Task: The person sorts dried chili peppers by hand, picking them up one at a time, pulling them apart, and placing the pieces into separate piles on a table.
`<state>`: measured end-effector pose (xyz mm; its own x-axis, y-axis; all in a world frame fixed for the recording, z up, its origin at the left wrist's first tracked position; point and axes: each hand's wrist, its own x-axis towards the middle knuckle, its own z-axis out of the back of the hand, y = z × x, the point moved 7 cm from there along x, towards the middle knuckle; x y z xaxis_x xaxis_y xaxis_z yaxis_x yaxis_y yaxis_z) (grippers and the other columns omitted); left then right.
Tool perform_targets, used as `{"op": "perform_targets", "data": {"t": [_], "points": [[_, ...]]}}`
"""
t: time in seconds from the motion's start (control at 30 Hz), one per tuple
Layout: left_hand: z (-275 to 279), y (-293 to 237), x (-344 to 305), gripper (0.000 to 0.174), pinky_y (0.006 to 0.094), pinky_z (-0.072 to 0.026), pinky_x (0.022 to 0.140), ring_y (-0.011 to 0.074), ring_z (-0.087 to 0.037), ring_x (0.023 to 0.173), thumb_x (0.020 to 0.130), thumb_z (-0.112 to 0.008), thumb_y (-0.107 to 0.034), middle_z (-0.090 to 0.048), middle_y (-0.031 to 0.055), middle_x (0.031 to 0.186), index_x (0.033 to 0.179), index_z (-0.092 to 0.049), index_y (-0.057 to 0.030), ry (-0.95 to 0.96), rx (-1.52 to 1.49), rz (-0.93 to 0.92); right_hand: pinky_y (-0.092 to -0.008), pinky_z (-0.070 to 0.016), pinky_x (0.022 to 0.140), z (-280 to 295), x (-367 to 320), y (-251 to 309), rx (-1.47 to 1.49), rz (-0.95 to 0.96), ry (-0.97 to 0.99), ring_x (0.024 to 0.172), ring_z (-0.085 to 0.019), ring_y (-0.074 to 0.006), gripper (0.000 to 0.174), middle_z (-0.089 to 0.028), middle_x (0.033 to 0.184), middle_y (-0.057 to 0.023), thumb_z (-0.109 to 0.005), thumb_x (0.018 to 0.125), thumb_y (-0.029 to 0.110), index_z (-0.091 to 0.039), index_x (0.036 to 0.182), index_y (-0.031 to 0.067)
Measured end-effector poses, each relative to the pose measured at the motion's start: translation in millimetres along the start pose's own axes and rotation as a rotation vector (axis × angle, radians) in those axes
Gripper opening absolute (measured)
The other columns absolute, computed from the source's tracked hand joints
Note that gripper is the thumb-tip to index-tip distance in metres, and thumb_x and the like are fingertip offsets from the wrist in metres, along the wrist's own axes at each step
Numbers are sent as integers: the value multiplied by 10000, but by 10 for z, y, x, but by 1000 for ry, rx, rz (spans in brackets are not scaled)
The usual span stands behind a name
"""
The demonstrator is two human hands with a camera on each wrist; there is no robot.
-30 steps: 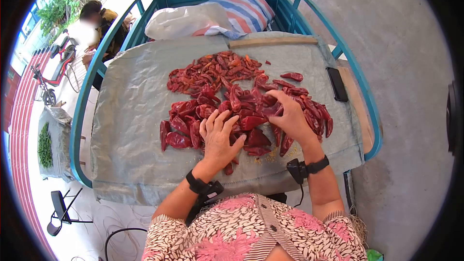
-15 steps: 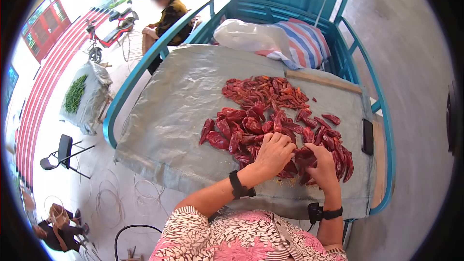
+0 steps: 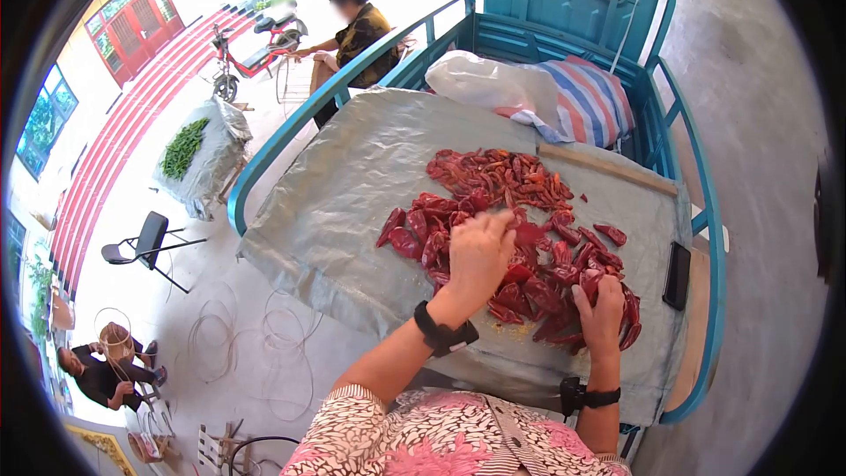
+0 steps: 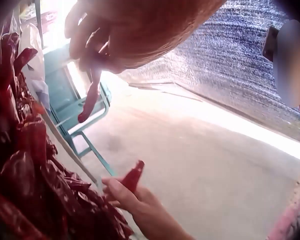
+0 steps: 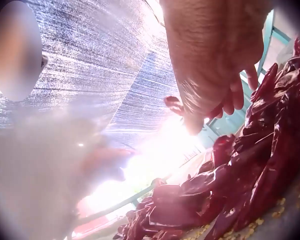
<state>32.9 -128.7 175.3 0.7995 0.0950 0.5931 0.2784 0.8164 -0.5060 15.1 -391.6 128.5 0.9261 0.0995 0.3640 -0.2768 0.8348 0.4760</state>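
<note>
Dried red chili peppers [image 3: 529, 286] lie heaped on a grey sheet [image 3: 335, 185], with yellowish seeds scattered at their near edge. Over the middle of the heap, my left hand [image 3: 482, 251] pinches a slim dried chili [image 4: 90, 102], which hangs from its fingertips in the left wrist view. At the heap's right side, my right hand [image 3: 602, 313] grips another dried chili [image 4: 133, 177] between thumb and fingers. Its end sticks out past the thumb in the right wrist view.
Smaller chilies [image 3: 502, 174] form a pile behind. A phone [image 3: 677, 276] lies at the right edge, inside the blue rail [image 3: 712, 317] of a cart. Sacks [image 3: 538, 97] fill the cart behind. One person [image 3: 357, 31] sits beyond the left rail, another [image 3: 115, 366] at lower left.
The head view has swung left, so the cart appears farther right. My left hand has moved away from the right hand to the heap's middle and pinches a slim chili.
</note>
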Motion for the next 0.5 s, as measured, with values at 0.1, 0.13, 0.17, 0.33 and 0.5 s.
{"op": "perform_targets", "data": {"t": [0.1,0.13,0.17,0.33,0.5], "points": [[118,-105,16,506,465,-469,928,365,-594,1140,882,-766,-196,-639,163,1229,1347,-613,-67,-58,24,31,-451,-465,876,-50,11,195,-55,56,109,925,-634,-346,299,-695,958,-145,-736,941,224,-642,1137,19],[105,-133,-28,540,468,-474,938,381,-589,1155,879,-772,-202,-627,175,1256,1372,-599,-63,-42,-5,38,-445,-468,876,-94,16,232,151,-19,92,903,-641,-334,273,-693,916,-135,-705,967,224,-639,1128,15],[-42,-168,-116,583,485,-472,998,402,-588,1186,873,-789,-224,-626,178,1277,1391,-576,-63,130,-175,4,-439,-471,875,-178,12,266,358,-96,75,881,-647,-321,251,-692,873,-125,-674,993,224,-636,1120,10],[-629,-260,-703,629,396,-547,938,314,-672,1153,937,-688,-46,-670,214,1210,1519,-449,-57,515,-827,206,-400,-381,1120,-596,6,393,836,-29,161,1267,-536,-257,396,-578,1327,-136,-497,1103,261,-486,1400,0],[-636,-154,-729,438,393,-576,829,272,-742,974,989,-667,-125,-724,206,1058,1402,-554,-34,570,-788,322,-428,-355,1155,-487,1,604,733,93,136,1337,-504,-302,442,-570,1401,-151,-565,1066,280,-543,1419,14]]}}
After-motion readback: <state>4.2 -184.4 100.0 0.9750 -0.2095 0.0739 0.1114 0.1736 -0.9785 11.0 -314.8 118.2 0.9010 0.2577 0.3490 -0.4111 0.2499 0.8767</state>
